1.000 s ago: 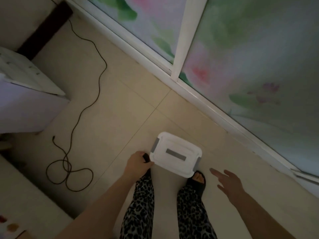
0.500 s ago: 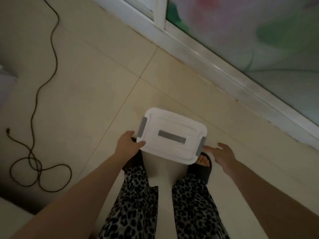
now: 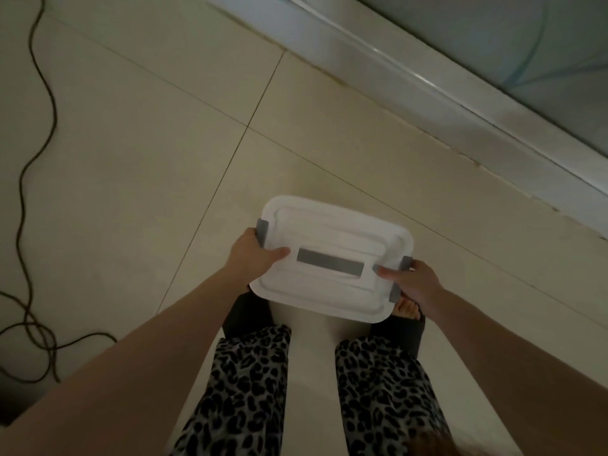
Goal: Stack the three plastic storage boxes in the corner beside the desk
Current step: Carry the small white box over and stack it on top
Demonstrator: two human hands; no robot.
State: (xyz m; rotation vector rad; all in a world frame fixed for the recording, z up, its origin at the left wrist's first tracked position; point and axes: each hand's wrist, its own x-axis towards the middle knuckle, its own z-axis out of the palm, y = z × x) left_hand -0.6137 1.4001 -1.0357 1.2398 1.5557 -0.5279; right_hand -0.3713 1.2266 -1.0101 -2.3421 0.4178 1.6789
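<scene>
White lidded box [image 3: 332,258] gripped by left hand [image 3: 253,255] and right hand [image 3: 414,281], cable [image 3: 29,179] left

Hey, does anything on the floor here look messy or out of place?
A dark cable snakes loosely across the tiles at far left and tangles into loops, a possible trip hazard. The white box, gripped by both hands, looks intact with its lid on.

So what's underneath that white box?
Below the white box, held by the left hand and right hand, are the person's feet and floor tiles. Its underside is hidden.
</scene>
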